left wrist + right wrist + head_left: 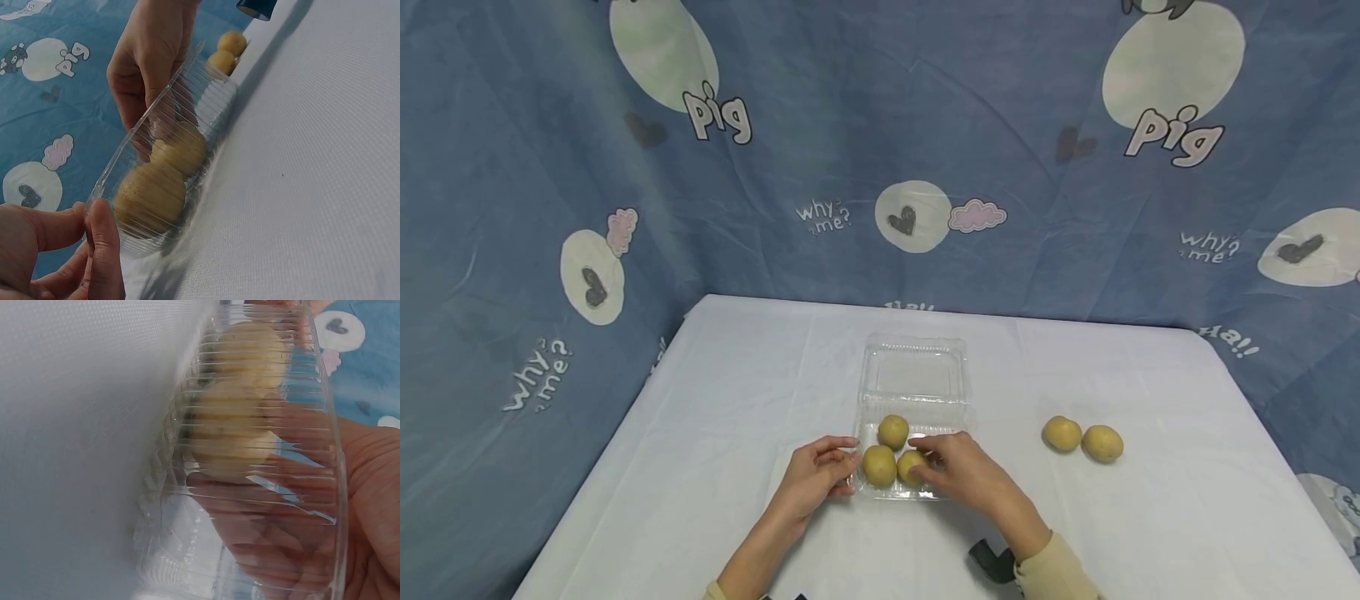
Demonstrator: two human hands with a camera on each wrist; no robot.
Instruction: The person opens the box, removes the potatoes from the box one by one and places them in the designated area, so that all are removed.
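Note:
A clear plastic clamshell box [887, 408] lies on the table with its lid folded back. Three yellow potatoes sit in its base: one at the back [892, 432], one at the front left [879, 466] and one at the front right [910, 467]. At the box's left side my left hand [816, 475] pinches the rim between thumb and finger, plain in the left wrist view. My right hand [958, 468] reaches into the base and holds the front-right potato [228, 428], its fingers and thumb seen through the ribbed wall in the right wrist view.
Two more potatoes, one [1062, 434] and another [1103, 444], lie side by side on the white table [1180, 517] to the right. A black curved piece [992, 561] shows beside my right wrist. A blue patterned cloth [820, 108] hangs behind the table.

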